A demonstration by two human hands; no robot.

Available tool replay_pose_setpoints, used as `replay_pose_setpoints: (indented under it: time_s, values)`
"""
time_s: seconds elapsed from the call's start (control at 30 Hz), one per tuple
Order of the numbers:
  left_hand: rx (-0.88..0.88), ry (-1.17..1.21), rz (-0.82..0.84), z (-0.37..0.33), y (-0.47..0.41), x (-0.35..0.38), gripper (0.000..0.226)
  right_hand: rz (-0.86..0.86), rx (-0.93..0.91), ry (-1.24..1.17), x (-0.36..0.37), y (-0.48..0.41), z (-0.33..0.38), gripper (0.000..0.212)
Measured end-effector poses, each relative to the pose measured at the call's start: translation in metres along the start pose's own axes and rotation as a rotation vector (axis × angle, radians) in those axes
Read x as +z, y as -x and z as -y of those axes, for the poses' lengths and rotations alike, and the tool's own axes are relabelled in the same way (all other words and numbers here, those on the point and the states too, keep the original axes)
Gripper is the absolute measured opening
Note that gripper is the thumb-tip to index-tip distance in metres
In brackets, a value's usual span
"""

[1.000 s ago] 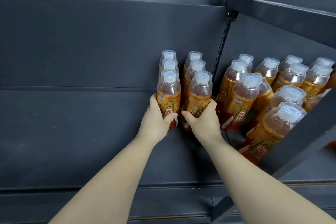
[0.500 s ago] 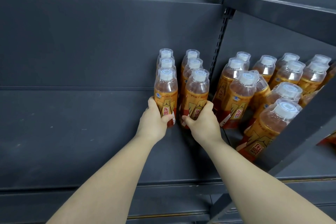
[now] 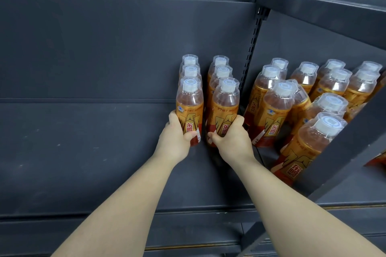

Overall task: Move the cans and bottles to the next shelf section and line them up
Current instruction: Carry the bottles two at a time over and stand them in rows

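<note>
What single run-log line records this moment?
left hand: grips front bottle, left row | right hand: grips front bottle, right row | shelf: two rows of three | more bottles right section

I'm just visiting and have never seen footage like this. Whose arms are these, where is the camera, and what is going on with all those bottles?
There is no machine here: a person wears a camera on the head, looking down at their own bare arms. The left hand grips the front bottle of the left row, and the right hand grips the front bottle of the right row. Each row is three deep, on a dark shelf. Past the slotted upright post, more bottles of the same orange drink stand crowded.
</note>
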State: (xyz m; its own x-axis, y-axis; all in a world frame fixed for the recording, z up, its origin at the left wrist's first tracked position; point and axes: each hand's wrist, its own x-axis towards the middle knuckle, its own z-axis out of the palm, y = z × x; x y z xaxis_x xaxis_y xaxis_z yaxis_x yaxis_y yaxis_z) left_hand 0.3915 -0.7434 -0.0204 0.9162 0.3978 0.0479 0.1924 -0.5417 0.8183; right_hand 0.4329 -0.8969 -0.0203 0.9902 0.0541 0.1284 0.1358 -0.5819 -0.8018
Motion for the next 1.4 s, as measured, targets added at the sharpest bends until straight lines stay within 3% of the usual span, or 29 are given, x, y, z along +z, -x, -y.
replay_pose_setpoints:
  time_s: [0.53,0.97,1.4]
  values:
    - [-0.015,-0.074,0.012,-0.001,0.002,-0.001,0.06,-0.003,0.006,-0.01,0.002,0.002,-0.002,0.056]
    - [-0.035,-0.132,0.007,-0.001,0.002,-0.002,0.049,-0.024,0.007,-0.018,0.009,0.002,-0.008,0.055]
    - [-0.024,-0.161,0.05,0.0,0.005,-0.01,0.059,0.01,0.072,0.026,0.003,0.008,-0.001,0.061]
